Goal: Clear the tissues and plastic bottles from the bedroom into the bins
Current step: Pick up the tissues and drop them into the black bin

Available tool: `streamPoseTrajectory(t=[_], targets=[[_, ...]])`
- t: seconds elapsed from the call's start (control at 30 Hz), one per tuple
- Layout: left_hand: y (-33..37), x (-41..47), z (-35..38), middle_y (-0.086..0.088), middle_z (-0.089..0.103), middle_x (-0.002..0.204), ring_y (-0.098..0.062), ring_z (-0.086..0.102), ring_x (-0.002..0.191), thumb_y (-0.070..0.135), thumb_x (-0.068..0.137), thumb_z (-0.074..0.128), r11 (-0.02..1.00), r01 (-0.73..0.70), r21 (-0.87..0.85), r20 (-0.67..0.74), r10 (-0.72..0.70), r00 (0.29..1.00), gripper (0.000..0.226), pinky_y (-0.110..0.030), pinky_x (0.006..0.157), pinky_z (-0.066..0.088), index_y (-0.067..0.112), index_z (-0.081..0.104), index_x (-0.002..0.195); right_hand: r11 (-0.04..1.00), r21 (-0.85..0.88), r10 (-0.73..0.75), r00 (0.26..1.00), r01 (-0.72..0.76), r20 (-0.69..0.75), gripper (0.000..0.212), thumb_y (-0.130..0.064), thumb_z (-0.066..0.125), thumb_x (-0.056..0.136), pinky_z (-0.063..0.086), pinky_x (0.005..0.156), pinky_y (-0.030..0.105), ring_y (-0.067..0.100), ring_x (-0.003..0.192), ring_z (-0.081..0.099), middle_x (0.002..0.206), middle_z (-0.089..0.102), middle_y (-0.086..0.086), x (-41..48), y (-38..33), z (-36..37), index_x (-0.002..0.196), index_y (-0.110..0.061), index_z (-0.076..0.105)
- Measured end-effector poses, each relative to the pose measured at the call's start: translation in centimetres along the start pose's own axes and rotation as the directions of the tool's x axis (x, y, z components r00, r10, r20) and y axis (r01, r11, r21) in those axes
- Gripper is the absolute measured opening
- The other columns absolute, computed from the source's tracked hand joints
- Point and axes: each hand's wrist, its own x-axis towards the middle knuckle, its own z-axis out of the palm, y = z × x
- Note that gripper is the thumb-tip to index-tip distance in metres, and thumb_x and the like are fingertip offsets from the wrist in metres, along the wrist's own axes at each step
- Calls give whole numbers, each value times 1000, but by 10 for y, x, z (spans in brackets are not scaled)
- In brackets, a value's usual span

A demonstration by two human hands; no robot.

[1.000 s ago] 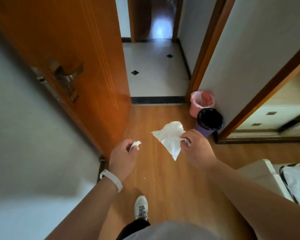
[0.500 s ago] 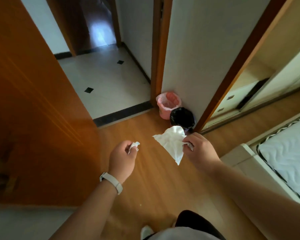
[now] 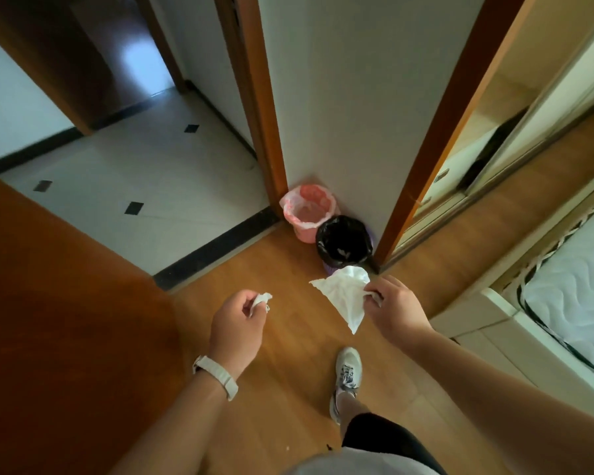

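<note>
- Wooden floor (image 3: 288, 344) is running under us toward a white wall corner, where 2 bins are standing side by side and touching: a pink-lined bin (image 3: 307, 212) nearer the door frame and a black-lined bin (image 3: 343, 241) nearer us.
- We are carrying 2 tissues. Our left hand (image 3: 235, 332) is closing its grip tight around a small crumpled tissue (image 3: 263, 299), with only a white tuft poking out past the fingers.
- Our right hand (image 3: 396, 311) is pinching a large tissue (image 3: 345, 293) by 1 edge in a narrow grip, so the sheet is hanging loose, with its lower corner pointing down and its top overlapping the black-lined bin's near rim in the head view.
- We are judging both tissues as very light, soft and limp: nothing to break, but the open sheet is likely to drift when let go, so bunching it first or releasing low over the opening looks wise.
- Something pale is already lying in the black liner; what it is we cannot tell.
- Room for moving is looking fair: bare floor between our shoe (image 3: 347, 375) and the bins, an open wooden door (image 3: 59, 320) close on the left, a bed (image 3: 570, 296) and its pale frame close on the right, a sliding-door track just beside the black-lined bin.
</note>
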Motion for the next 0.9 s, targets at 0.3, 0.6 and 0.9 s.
streamPoseTrajectory(t=[0.3, 0.6, 0.9], targets=[[96, 123, 42, 11, 62, 88, -5, 60, 79, 26, 96, 55, 1000, 2, 27, 38, -3, 999, 4, -13, 59, 43, 29, 58, 99, 998, 27, 49, 999, -49, -6, 12, -8, 60, 88, 41, 66, 12, 13, 77, 57, 90, 61, 0, 133, 49, -40, 95, -11, 70], [138, 224, 76, 7, 62, 82, -8, 60, 74, 23, 96, 53, 984, -156, 86, 166, 141, 976, 6, -22, 58, 49, 26, 58, 93, 977, 87, 200, 977, -194, -69, 11, -7, 56, 86, 34, 58, 12, 10, 69, 50, 80, 54, -4, 201, 72, -48, 84, -12, 65], [127, 350, 120, 11, 63, 80, -7, 59, 71, 22, 95, 56, 975, -213, 56, 390, 175, 904, 7, -21, 55, 39, 25, 61, 91, 880, 113, 471, 877, -461, -96, 12, -13, 53, 88, 37, 58, 17, 14, 72, 53, 81, 56, -3, 264, 71, -8, 80, -15, 63]])
